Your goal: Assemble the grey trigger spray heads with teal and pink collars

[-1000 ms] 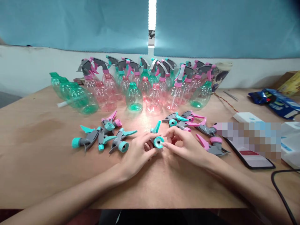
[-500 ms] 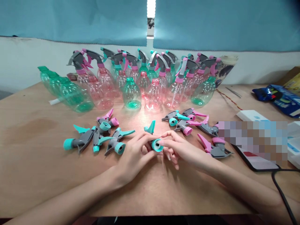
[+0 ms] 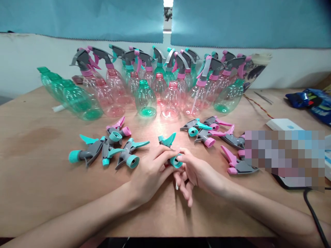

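— At the near edge of the table, between the two heaps of loose parts, what have the hands got?

— One spray head, grey body with a teal trigger and teal collar, lifted just off the wood. The left hand is curled shut round the body. The right hand pinches the collar between thumb and forefinger, with its other fingers hanging loose and spread toward the tabletop.

— Anything you'd worry about?

— The grip on the collar looks like fingertips only. If they slip on that smooth ring, I'd guess the head could twist out and drop among the teal heads just to the left, or skid toward the pink ones. The standing bottles are well apart, so a knock there seems unlikely.

— Which way is it lying?

— Its long axis runs away from the person, leaning a little left: collar nearest and turned down toward the right hand, trigger tips pointing up toward the bottles.
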